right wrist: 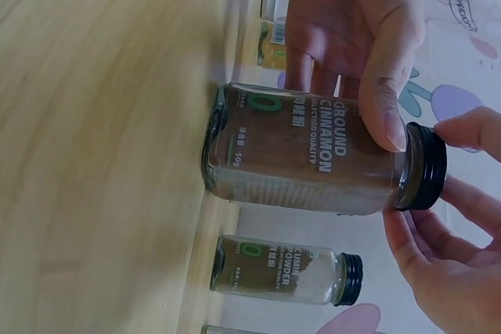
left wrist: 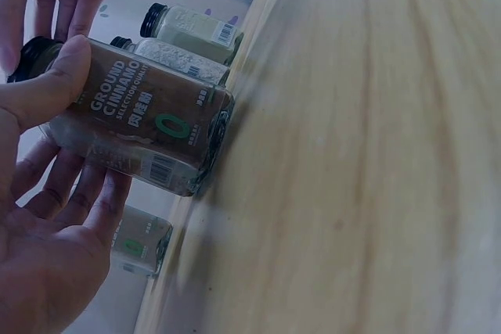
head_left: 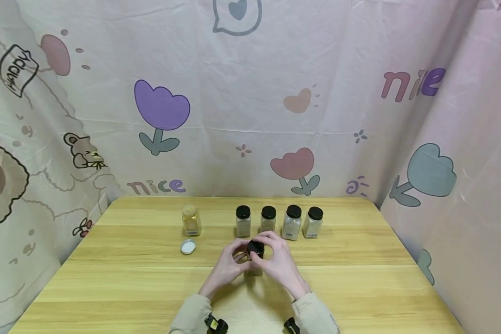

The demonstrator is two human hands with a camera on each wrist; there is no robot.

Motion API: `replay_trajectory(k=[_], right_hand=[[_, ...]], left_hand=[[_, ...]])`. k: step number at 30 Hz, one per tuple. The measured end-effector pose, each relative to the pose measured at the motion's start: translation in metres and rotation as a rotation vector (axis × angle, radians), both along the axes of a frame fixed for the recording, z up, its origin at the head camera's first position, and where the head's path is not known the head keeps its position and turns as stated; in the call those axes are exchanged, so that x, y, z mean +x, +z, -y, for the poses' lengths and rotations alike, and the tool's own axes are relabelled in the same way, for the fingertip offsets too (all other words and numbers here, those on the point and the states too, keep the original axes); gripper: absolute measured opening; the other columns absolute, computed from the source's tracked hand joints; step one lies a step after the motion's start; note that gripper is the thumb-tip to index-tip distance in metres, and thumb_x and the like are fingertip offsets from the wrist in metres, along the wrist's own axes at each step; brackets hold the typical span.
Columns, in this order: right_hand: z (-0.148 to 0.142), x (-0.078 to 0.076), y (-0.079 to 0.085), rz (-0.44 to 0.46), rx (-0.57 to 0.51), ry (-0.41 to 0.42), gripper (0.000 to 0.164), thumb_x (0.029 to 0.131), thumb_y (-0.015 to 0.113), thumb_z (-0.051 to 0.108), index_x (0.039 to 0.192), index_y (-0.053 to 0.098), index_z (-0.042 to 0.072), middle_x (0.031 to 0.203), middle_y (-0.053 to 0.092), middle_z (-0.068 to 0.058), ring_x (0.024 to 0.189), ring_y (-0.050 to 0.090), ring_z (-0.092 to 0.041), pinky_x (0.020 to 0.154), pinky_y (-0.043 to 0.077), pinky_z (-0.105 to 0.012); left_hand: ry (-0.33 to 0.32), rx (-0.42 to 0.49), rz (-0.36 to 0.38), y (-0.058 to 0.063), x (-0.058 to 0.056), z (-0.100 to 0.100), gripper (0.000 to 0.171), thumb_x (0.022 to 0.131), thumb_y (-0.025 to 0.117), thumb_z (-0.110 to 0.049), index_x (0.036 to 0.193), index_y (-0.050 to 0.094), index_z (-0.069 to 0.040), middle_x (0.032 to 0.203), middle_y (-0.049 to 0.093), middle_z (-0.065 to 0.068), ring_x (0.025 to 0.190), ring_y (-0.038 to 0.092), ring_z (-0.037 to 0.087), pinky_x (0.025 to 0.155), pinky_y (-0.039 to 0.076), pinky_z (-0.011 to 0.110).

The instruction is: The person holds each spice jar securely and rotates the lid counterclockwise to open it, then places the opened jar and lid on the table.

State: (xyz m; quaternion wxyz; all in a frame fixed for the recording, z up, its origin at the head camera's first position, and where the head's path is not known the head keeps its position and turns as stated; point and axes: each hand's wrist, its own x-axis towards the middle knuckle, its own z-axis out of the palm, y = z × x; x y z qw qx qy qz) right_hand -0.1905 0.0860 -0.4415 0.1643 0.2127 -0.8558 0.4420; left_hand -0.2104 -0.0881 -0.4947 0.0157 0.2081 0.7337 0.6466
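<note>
The cinnamon jar (right wrist: 274, 154) reads "GROUND CINNAMON", with "SELECTION QUALITY" and the characters 肉桂粉 alongside, a large green "0", and "50g" in small print towards its base. Beyond the cinnamon jar, a cumin jar (right wrist: 270, 271) is marked "CUMIN POWDER" with a matching green "0", while print on the remaining jars (head_left: 291, 227) is too small or blurred to read. On the curtain (head_left: 234, 60) behind the cinnamon jar, "nice" stands once to its left and once, higher, to its right, and "HAPPY" fills a bubble (head_left: 18, 70) far left of it.
</note>
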Motion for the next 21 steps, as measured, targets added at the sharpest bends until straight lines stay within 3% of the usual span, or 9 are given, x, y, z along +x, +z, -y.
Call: replay_trajectory(k=[5,13,21], right_hand=[[-0.0003,0.0001,-0.0009,0.012,-0.023,-0.006,0.031,0.082,0.08,0.015,0.111,0.075,0.007,0.112,0.07,-0.001,0.104,0.066,-0.018,0.095,0.055,-0.034],[0.0009,0.0005,-0.0027,-0.011,-0.049,-0.099,0.035,0.078,0.086,0.027,0.105,0.076,0.007,0.098,0.067,-0.001,0.089,0.06,-0.016,0.081,0.054,-0.039],[0.0002,0.0,-0.0028,-0.032,-0.024,-0.074,0.029,0.078,0.086,0.018,0.103,0.077,0.007,0.1,0.069,0.0,0.089,0.064,-0.017,0.079,0.051,-0.022]], left_hand=[[-0.001,-0.001,0.006,0.0004,-0.0001,-0.0004,0.05,0.081,0.082,-0.004,0.126,0.06,0.005,0.128,0.06,0.026,0.118,0.06,0.024,0.108,0.052,0.028],[-0.004,0.016,0.035,0.003,0.0015,-0.0007,0.053,0.08,0.083,-0.004,0.127,0.059,0.001,0.131,0.059,0.023,0.115,0.059,0.007,0.11,0.05,0.027],[-0.002,0.013,-0.003,0.0004,0.0009,-0.0005,0.05,0.08,0.083,-0.004,0.124,0.06,0.004,0.125,0.061,0.026,0.112,0.061,0.009,0.106,0.053,0.024]])
